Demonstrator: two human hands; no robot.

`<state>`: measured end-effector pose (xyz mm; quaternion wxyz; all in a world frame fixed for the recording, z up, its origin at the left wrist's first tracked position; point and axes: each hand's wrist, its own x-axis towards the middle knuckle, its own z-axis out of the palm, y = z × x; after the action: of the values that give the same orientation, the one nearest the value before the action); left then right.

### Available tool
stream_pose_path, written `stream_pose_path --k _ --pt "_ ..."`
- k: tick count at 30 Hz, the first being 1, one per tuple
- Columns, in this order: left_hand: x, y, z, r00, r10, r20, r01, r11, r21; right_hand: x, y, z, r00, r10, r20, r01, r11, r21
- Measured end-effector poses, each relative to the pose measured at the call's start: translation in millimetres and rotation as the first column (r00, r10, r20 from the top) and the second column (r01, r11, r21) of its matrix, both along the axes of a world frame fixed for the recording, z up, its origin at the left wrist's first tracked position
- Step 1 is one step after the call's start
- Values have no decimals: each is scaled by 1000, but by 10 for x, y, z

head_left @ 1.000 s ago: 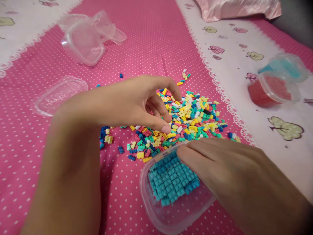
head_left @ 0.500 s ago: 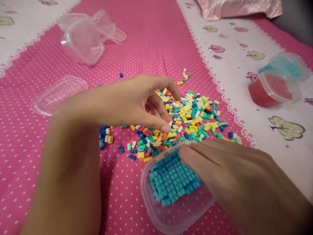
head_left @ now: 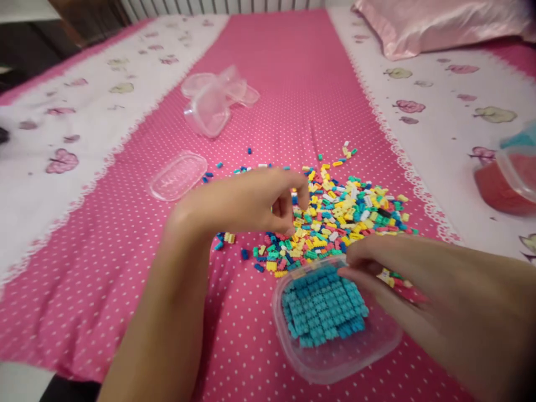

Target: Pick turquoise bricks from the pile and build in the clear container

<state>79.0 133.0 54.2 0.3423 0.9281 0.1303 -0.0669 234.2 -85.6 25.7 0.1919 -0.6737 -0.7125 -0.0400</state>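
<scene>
Many bricks [head_left: 347,215] lie beneath and beside the left hand [head_left: 259,198], its grip narrowly parted.

The bed [head_left: 243,340] is wearing a pink dotted cover, with white tree-printed bands running down its left and right. Small coloured bricks [head_left: 355,212] are lying heaped about its middle. An open clear tub [head_left: 335,365] is sitting just beside them, toward the near edge. A clear lid [head_left: 179,176] is lying toward the left edge, and clear containers [head_left: 211,114] farther up, toward the far edge. A red-filled tub [head_left: 505,184] is sitting toward the right edge, and a pink pillow [head_left: 452,25] is resting toward the far right corner.
</scene>
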Motion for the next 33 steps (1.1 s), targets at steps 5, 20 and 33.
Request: stream_pose_path --k 5,20,33 --pt "-510 -325 -302 965 188 184 -211 971 116 44 62 73 997 -20 78 15 998 66" --pt "-656 -741 -410 960 216 180 -276 846 456 128 13 101 995 -11 103 2 995 95" --pt "-584 -766 -337 952 252 171 -304 816 492 190 -126 43 998 -11 -64 12 1000 26"
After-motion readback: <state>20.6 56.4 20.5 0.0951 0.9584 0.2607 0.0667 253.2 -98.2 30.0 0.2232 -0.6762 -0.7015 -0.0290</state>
